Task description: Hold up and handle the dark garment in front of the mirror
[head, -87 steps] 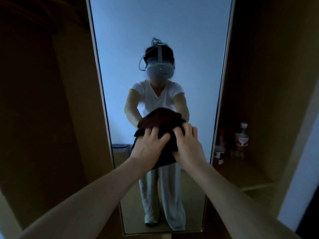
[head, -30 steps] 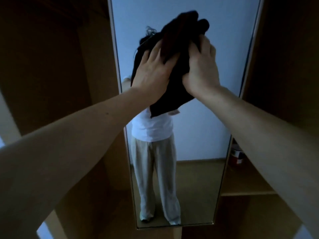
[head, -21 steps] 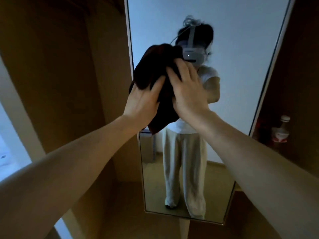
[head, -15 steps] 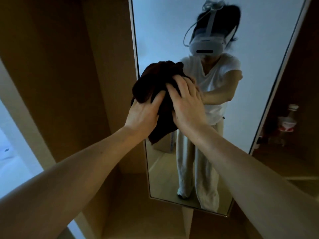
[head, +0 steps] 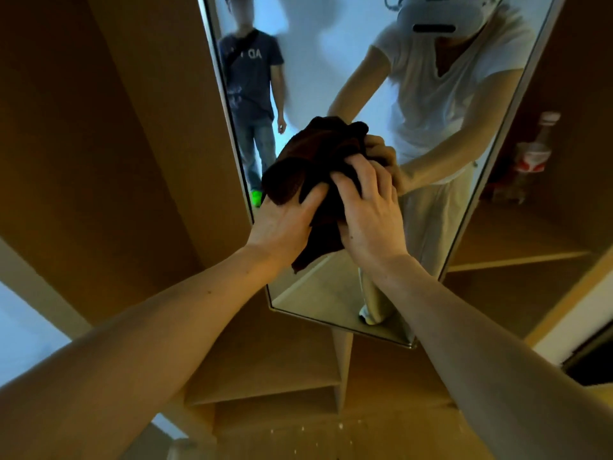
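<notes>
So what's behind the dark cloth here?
The mirror: both hands hold the dark cloth against its glass. The glass right behind the cloth is covered, so its state cannot be seen.

Dark brown cloth, silver-framed mirror

My hands sit side by side on the cloth, left hand left of right hand, against the mirror; bottle on the shelf far right.

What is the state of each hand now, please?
Left hand: fingers curled on the dark cloth, holding it.
Right hand: fingers curled on the same cloth, holding it.
</notes>
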`<act>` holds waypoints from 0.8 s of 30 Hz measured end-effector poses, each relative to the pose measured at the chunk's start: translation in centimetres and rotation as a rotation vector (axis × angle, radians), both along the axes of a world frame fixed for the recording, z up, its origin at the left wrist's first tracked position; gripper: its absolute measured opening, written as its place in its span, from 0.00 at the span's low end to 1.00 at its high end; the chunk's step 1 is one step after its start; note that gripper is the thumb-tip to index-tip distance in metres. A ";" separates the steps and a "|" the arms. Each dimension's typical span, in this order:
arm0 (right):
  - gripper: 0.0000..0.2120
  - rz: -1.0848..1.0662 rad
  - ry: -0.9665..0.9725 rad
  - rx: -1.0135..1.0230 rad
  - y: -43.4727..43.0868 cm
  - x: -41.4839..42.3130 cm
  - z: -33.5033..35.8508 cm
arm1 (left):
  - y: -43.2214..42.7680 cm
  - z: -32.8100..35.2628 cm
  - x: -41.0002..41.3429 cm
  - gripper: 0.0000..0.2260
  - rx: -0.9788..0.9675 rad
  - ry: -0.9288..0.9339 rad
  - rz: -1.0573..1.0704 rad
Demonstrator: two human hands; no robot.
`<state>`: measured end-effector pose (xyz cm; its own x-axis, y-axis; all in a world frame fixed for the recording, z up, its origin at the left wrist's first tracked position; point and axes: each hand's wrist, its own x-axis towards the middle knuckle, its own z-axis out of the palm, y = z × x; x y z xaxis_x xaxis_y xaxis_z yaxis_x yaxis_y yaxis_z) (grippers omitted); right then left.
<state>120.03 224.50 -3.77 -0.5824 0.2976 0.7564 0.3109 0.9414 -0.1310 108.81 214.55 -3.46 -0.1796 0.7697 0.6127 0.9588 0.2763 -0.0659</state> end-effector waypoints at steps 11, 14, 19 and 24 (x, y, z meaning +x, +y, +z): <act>0.26 0.020 0.009 -0.032 3.0 4.5 -8.0 | 2.7 -6.5 3.9 0.18 -0.014 0.081 -0.044; 0.25 0.031 0.006 -0.073 3.5 5.6 -10.4 | 3.1 -8.7 5.5 0.19 -0.019 0.075 -0.056; 0.21 0.034 0.001 -0.174 3.8 7.1 -14.3 | 3.8 -12.3 6.4 0.19 -0.066 0.046 -0.088; 0.19 0.041 -0.021 -0.268 4.1 8.0 -17.6 | 4.8 -17.4 6.9 0.24 -0.135 -0.491 -0.072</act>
